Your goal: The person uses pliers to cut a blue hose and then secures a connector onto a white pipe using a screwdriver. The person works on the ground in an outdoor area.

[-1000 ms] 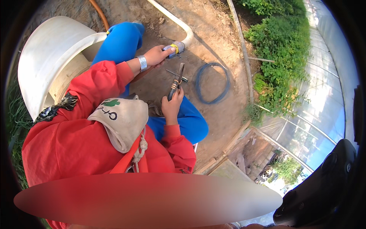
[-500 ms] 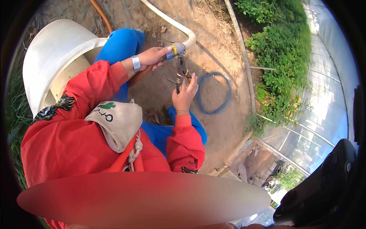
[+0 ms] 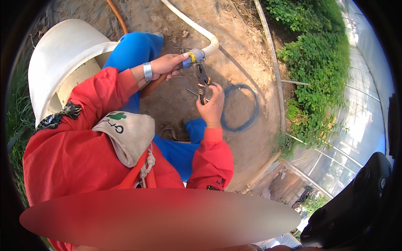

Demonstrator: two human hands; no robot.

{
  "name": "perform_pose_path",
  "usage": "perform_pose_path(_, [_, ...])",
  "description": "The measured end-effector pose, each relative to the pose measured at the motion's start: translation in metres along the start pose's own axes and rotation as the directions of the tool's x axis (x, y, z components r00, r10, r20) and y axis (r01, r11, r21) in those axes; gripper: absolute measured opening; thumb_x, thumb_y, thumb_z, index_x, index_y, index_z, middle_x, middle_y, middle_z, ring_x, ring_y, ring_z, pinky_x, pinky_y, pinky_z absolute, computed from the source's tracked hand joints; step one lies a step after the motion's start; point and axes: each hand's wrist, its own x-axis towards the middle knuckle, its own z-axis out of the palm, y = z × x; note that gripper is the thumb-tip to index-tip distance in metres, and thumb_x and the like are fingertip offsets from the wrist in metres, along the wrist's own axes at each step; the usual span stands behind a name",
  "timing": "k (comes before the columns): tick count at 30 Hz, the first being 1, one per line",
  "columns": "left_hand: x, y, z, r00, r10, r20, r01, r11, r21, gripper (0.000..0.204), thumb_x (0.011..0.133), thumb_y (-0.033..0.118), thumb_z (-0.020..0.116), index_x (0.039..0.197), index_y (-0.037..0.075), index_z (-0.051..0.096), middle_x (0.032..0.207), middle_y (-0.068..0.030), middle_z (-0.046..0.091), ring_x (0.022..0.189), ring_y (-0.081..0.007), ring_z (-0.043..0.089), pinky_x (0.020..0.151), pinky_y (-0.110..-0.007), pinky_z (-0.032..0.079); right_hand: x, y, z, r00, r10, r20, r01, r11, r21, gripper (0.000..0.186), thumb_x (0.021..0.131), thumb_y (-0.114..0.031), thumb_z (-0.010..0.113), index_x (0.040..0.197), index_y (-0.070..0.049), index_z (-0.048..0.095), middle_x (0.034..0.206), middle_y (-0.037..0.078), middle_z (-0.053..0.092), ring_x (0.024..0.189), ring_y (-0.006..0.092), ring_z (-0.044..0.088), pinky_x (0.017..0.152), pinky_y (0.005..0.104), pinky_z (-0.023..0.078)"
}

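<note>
My left hand (image 3: 164,67) is closed round the end of an orange-brown hose (image 3: 151,86), its thumb against a blue wrapped joint (image 3: 188,61) with a yellow band. A white hose (image 3: 211,47) runs out of the joint's far end. Thin wire shows around the joint beside the white hose. My right hand (image 3: 212,105) holds pliers (image 3: 202,79) with black and orange handles, the handles spread apart. The jaws point up to the wire at the joint's lower edge; whether they grip it I cannot tell.
A coil of blue-grey wire (image 3: 225,109) lies on the dirt ground right of my right hand. At left stands a large white tub-like container (image 3: 69,39). Green plants (image 3: 314,62) grow beyond a pale pole (image 3: 272,54) on the right. Plastic sheeting (image 3: 360,100) rises behind them.
The pliers' handles have spread wider and the tool stands more upright. My right hand has shifted right and slightly down. My left hand keeps its hold on the hose.
</note>
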Motion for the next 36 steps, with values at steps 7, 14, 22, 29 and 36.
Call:
perform_pose_path(7, [-0.001,-0.004,0.005,1.000,0.022,-0.021,-0.022,1.000,0.004,0.058,0.095,0.061,0.042,0.111,0.006,0.051,0.056,0.0021,0.044,0.038,-0.0060,0.041,0.035,-0.020,0.035,0.002,-0.005,0.011,0.933,0.211,0.293,-0.266,0.950,0.162,0.097,0.064,-0.011,0.072,0.148,-0.017,0.024,0.118,0.019,0.049,0.108,0.0378,0.051,0.088,0.0454,0.045])
perform_pose_path(14, [0.003,-0.029,0.017,0.982,0.113,-0.149,-0.103,0.992,0.074,0.057,0.094,0.055,0.049,0.116,0.002,0.052,0.060,-0.0004,0.048,0.041,-0.0075,0.044,0.037,-0.023,0.036,-0.029,-0.054,0.044,0.868,0.354,0.348,-0.492,0.524,0.695,0.091,0.070,-0.002,0.064,0.149,-0.009,0.018,0.116,0.012,0.047,0.094,0.0194,0.053,0.079,0.0300,0.047])
perform_pose_path(22, [0.041,-0.114,0.038,0.892,0.319,-0.321,-0.175,0.898,0.404,0.058,0.089,0.053,0.057,0.113,0.000,0.056,0.081,-0.0170,0.067,0.070,-0.0273,0.065,0.062,-0.038,0.050,-0.027,-0.096,0.053,0.417,0.673,0.610,-0.779,-0.081,0.622,0.083,0.070,-0.006,0.065,0.142,-0.004,0.023,0.102,0.006,0.046,0.086,0.0147,0.048,0.074,0.0308,0.042])
perform_pose_path(29, [0.049,-0.107,0.029,0.943,0.146,-0.298,-0.091,0.977,0.191,0.055,0.089,0.050,0.061,0.114,0.001,0.055,0.062,-0.0032,0.054,0.048,-0.0112,0.049,0.042,-0.029,0.038,-0.014,-0.098,0.038,0.302,0.668,0.680,-0.857,-0.123,0.501,0.087,0.071,-0.015,0.074,0.140,-0.007,0.022,0.100,0.008,0.049,0.085,0.0168,0.051,0.071,0.0311,0.043])
perform_pose_path(36, [0.026,-0.073,0.026,0.975,0.135,-0.175,-0.115,0.986,0.123,0.052,0.092,0.050,0.056,0.111,0.001,0.053,0.059,-0.0018,0.050,0.042,-0.0103,0.046,0.037,-0.027,0.037,-0.069,-0.062,0.046,0.674,0.663,0.326,-0.720,0.490,0.492,0.059,0.075,-0.016,0.069,0.126,-0.007,0.042,0.109,0.013,0.051,0.090,0.0243,0.056,0.079,0.0349,0.047])
